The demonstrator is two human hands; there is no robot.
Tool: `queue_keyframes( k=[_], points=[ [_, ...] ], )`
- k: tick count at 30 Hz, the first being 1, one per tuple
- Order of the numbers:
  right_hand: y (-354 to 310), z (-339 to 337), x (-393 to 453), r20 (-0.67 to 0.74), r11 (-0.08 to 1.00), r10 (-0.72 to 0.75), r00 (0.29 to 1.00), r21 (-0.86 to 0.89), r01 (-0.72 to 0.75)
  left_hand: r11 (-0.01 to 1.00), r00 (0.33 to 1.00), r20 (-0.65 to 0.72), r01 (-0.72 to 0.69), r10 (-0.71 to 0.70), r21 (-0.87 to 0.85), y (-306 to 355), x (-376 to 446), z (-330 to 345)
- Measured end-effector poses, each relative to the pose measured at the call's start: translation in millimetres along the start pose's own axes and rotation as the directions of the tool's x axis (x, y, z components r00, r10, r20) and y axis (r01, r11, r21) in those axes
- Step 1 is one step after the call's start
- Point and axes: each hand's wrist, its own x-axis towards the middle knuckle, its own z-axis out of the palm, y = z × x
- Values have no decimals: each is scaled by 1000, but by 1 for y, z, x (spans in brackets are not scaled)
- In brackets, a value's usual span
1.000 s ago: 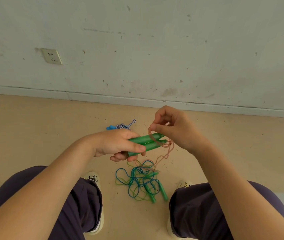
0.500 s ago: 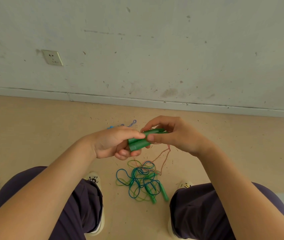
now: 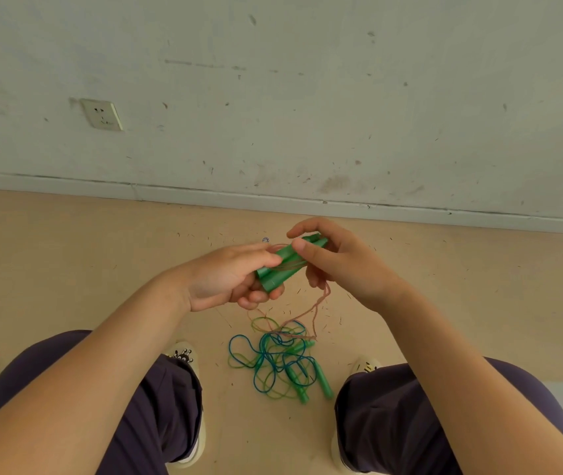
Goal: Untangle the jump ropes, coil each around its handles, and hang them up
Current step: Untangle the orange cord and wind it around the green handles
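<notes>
While your knees frame the bottom of the view, the loose heap of blue and green plastic jump ropes [image 3: 275, 363] lies on the tan floor [image 3: 67, 269] between your shoes, not yet sorted, its green handles at its right edge. A thin pinkish-brown cord [image 3: 318, 308] rises from that heap to your hands. Your left hand [image 3: 228, 279] grips the lower end of the pair of green plastic handles [image 3: 282, 270], fingers curled under them. Your right hand [image 3: 338, 260] pinches their upper end between thumb and forefinger, the cord trailing below your palm. A second ago your right hand was lifted, leading a loop over the handles; now it has closed down on them and another turn lies across the green. By my reckoning this coil is early, much cord remaining. Beyond, a white wall socket [image 3: 102, 114] sits on the scuffed wall.
</notes>
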Motion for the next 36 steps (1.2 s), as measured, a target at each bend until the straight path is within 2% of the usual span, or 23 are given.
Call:
queue_keyframes(
  k=[4, 9, 14, 19, 24, 26, 29, 31, 33, 36],
  points=[
    [2, -1, 1, 17, 1000, -3, 1000, 2, 3, 1000, 1000, -4, -10, 10, -13, 0, -2, 3],
    [2, -1, 3, -36, 996, -80, 996, -30, 79, 998, 994, -98, -56, 57, 17, 2, 0, 2],
    [2, 2, -1, 5, 991, -99, 995, -86, 99, 987, 999, 32, 27, -33, 157, 2, -4, 4],
    [0, -2, -1, 7, 996, -90, 996, -7, 90, 992, 994, 108, -7, -6, 126, 4, -8, 2],
    [0, -2, 2, -21, 988, 31, 999, 150, -27, 991, 997, 27, -72, 70, 114, 2, -4, 5],
    [1, -8, 3, 26, 990, 43, 999, 134, -46, 989, 994, -20, -101, 104, 107, 2, -3, 3],
    [0, -19, 2, 63, 999, 46, 997, 3, -46, 988, 986, -91, -130, 138, 86, 4, -5, -4],
    [1, -22, 3, 8, 999, 27, 1000, -21, -27, 986, 985, -79, -144, 150, 78, 4, -6, -6],
    [5, -21, 5, -106, 1000, 16, 994, -16, -18, 985, 986, -57, -152, 157, 82, 3, -8, -5],
    [6, -15, 6, -216, 994, 32, 976, -97, -54, 982, 973, -143, -177, 184, 60, 3, -5, -3]
  ],
)
